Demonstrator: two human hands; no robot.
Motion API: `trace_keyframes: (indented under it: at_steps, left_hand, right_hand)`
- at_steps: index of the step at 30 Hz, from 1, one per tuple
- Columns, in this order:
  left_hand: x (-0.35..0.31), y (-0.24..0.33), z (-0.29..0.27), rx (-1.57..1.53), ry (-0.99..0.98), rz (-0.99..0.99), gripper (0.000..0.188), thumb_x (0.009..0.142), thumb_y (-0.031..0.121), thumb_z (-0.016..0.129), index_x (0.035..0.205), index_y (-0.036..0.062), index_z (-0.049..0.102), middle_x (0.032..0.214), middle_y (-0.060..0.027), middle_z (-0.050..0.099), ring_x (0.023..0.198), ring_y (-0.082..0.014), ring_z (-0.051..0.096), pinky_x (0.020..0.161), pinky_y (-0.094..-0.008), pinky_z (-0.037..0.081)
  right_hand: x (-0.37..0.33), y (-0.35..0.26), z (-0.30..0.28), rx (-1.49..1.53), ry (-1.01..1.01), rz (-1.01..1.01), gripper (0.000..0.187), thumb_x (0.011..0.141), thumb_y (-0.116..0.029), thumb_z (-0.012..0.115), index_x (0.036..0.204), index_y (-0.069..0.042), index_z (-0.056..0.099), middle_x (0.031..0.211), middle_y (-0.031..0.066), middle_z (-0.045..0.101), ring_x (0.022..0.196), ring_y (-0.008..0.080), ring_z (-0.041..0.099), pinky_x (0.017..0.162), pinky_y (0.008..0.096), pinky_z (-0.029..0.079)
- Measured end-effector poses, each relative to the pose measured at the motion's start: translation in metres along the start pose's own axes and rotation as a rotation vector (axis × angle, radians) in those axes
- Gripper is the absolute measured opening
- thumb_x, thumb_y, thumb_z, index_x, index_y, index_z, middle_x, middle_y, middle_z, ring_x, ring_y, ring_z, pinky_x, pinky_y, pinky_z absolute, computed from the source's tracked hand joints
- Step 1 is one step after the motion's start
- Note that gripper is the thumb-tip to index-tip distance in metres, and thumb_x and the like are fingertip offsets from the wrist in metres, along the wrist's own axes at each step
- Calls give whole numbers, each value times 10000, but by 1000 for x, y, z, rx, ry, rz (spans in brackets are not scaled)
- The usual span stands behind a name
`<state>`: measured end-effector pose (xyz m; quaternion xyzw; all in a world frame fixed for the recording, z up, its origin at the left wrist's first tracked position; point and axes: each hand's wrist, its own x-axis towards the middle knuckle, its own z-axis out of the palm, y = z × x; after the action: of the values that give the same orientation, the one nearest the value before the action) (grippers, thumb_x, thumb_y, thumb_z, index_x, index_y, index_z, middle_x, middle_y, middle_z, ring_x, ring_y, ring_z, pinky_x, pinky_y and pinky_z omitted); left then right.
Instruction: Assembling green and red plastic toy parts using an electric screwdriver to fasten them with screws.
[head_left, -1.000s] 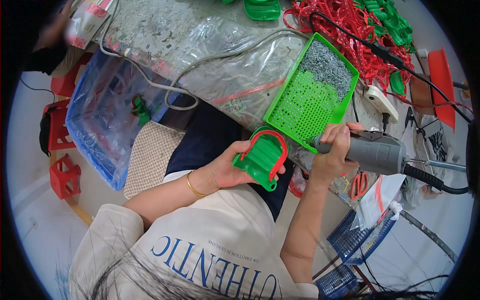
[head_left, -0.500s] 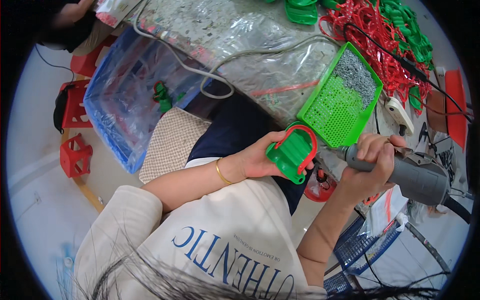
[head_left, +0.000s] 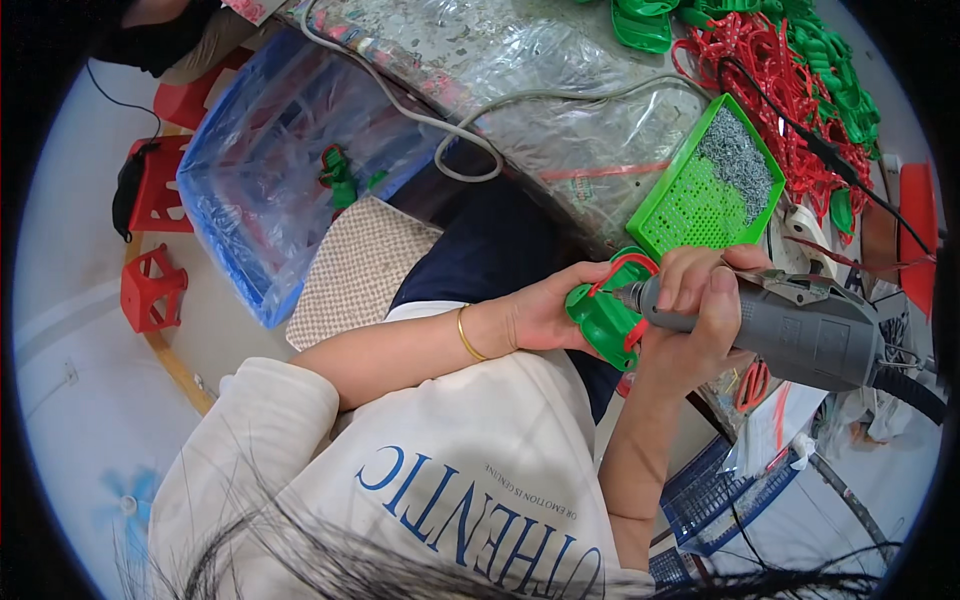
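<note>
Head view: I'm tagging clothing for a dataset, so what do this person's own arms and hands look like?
Both forearms are bare. The left arm's cream sleeve, part of a sweatshirt with blue lettering on its front, is pushed up to about the elbow. A thin gold bangle circles the left wrist. The left hand and right hand wear no gloves; no rings are visible.

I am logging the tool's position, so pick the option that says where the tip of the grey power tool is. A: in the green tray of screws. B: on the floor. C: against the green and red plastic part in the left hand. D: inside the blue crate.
C: the right hand holds the grey power tool with its tip against the green and red plastic part, which the left hand grips.
</note>
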<state>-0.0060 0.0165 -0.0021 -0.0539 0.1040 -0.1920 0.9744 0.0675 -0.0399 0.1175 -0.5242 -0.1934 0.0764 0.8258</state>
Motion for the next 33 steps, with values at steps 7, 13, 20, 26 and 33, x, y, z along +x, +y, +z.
trace_keyframes:
  at_steps: [7,13,20,26,33]
  left_hand:
    - [-1,0,1,46,-13,-23,527,907,425,476,1335,123,411,1309,-128,485,1181,-290,494,975,-508,404]
    - [-2,-1,1,51,-2,-8,519,901,419,498,1319,119,431,1284,-126,508,1168,-285,505,968,-504,411]
    - [-4,0,1,57,12,-7,505,891,405,530,1295,111,457,1243,-114,540,1130,-272,531,959,-489,416]
    - [-7,1,3,23,23,-37,497,877,407,557,1260,98,485,1223,-113,553,1106,-275,543,955,-484,418]
    - [-9,2,1,-55,5,-84,498,876,399,566,1262,98,476,1208,-128,557,1104,-279,546,955,-475,422]
  right_hand:
    - [-1,3,0,-64,30,8,235,781,-30,514,1004,16,455,559,46,426,464,135,416,516,277,367]
    - [-3,3,-1,-87,-10,-19,213,806,-79,520,1006,-6,497,551,19,401,468,120,395,530,276,344]
    - [-4,2,1,-45,-90,-87,180,822,-87,515,995,-41,506,549,20,413,457,124,396,510,289,344]
    - [-4,6,-1,-29,-183,-108,168,831,-90,504,995,-55,490,551,19,423,443,127,381,509,290,344]
    - [-4,13,-7,78,-290,-98,190,834,-95,498,1019,-60,475,553,19,421,443,125,376,504,288,329]
